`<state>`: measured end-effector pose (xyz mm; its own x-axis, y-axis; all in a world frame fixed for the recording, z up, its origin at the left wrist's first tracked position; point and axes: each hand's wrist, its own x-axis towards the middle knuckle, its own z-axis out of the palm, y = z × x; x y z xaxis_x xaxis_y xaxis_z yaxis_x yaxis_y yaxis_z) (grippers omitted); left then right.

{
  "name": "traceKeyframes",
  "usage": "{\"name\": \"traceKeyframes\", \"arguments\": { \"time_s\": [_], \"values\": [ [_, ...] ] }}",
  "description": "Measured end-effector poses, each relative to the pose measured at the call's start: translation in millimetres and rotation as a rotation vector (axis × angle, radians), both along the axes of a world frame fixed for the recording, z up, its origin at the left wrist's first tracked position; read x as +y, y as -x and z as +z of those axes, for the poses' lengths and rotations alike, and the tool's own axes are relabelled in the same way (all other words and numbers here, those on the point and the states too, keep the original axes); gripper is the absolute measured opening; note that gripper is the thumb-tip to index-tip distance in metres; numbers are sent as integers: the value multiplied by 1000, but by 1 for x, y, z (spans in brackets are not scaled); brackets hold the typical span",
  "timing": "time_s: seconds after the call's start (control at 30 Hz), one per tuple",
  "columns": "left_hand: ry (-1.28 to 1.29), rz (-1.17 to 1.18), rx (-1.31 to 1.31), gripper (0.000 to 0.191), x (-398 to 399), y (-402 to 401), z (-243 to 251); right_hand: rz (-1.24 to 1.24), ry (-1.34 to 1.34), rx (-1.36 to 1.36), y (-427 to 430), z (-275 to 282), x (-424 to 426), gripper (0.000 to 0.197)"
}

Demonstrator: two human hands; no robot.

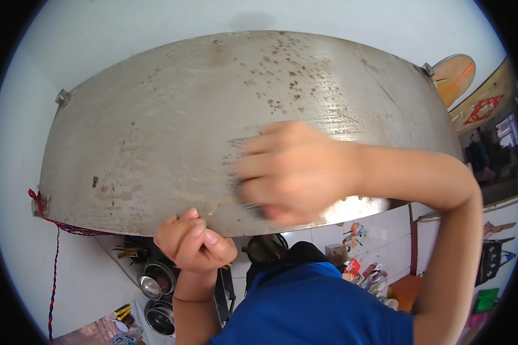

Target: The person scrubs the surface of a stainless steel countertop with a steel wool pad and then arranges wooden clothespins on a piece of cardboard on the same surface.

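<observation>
A large grey metal panel [177, 108] spans the space before me, with dark spots, scratches and wet-looking streaks. My right hand [293, 172], blurred by motion, lies over its lower middle with the fingers bent. Under those fingers, mostly hidden, shows the wiry dark edge of what looks like a metal scourer [251, 208]. At the panel's lower edge is my left hand [194, 241], its fingers curled in; nothing shows inside it, and whether it touches the edge is unclear.
A twisted red and blue cord [55, 276] hangs at the left corner. Metal pots [159, 317] stand below left. Short metal studs [62, 98] stick out at the panel's corners. An oval-looking lid [455, 79] is by the right wall, and small packages [373, 276] lie below right.
</observation>
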<state>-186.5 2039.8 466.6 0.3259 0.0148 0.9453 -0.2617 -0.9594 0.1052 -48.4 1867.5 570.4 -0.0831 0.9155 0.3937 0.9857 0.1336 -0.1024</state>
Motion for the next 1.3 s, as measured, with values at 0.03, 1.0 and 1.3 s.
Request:
{"name": "traceKeyframes", "arguments": {
  "time_s": [0.03,1.0,1.3],
  "values": [
    [70,-18,-87,15,-4,-7,-4,36,30,45,6,-6,21,20],
    [283,118,-123,21,89,20,-10,-501,135,-229,77,3,-98,29],
    [1022,28,-541,34,55,-7,-5,-455,-182,-123,105,-19,28,19]
  ]
}}
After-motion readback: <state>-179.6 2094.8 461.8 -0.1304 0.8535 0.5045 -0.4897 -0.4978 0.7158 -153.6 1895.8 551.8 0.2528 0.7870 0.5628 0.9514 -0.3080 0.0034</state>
